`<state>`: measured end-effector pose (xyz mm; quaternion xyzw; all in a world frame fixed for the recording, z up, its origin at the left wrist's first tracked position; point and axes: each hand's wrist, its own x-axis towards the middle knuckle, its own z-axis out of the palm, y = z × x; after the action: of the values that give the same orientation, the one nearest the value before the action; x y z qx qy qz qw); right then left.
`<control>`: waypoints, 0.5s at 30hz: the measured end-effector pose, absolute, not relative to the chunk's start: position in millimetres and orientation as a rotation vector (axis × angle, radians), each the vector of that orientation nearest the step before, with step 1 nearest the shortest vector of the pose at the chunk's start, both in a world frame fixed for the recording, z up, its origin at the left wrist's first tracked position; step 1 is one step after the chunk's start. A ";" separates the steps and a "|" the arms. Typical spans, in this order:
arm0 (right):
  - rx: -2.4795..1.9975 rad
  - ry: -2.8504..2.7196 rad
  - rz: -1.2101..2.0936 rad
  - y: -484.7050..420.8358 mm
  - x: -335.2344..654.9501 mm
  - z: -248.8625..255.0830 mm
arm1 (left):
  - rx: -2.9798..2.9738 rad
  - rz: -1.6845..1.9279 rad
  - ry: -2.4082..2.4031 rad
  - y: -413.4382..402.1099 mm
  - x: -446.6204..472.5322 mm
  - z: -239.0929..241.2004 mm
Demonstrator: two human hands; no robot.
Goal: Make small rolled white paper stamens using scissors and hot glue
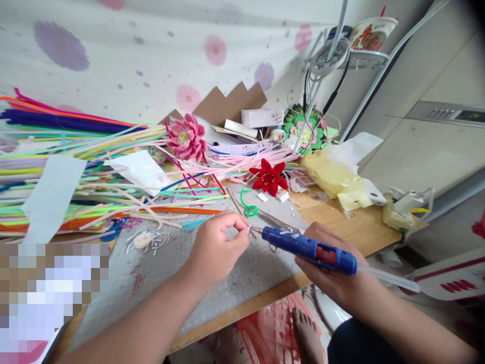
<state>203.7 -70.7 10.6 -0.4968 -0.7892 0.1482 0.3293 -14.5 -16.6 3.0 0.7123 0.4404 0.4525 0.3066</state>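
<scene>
My right hand (322, 253) is wrapped round a blue hot glue gun (295, 243), with a clear glue stick (394, 278) poking out of its back end. The gun's metal nozzle points left and meets the fingertips of my left hand (222, 242). Thumb and forefinger of that hand are pinched on something tiny and whitish that I cannot make out. Just beyond the fingertips lie a curled green pipe cleaner (250, 210) and metal tweezers (278, 221). Farther back sits a red pipe cleaner flower (268, 177) with yellow stamens.
Bundles of coloured pipe cleaners (76, 177) cover the left side. A pink flower (187, 136) and a green flower (306, 129) stand at the back. White stringy pieces (146, 241) lie on the grey cutting mat (159, 298). A yellow package (329, 174) sits at the right.
</scene>
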 end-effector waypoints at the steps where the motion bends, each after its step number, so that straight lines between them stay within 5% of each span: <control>1: -1.286 -2.058 0.389 -70.7 203.6 10.7 | 1.901 1.200 1.161 -16.5 -14.4 3.2; 15: -1.275 -2.099 0.343 -70.1 207.8 8.6 | 2.011 1.235 1.116 -16.0 -14.9 2.8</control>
<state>207.8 -70.1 8.6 -0.4861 -0.8005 0.1308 0.3251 -14.9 -16.0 2.8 0.7433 0.4125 0.4565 0.2626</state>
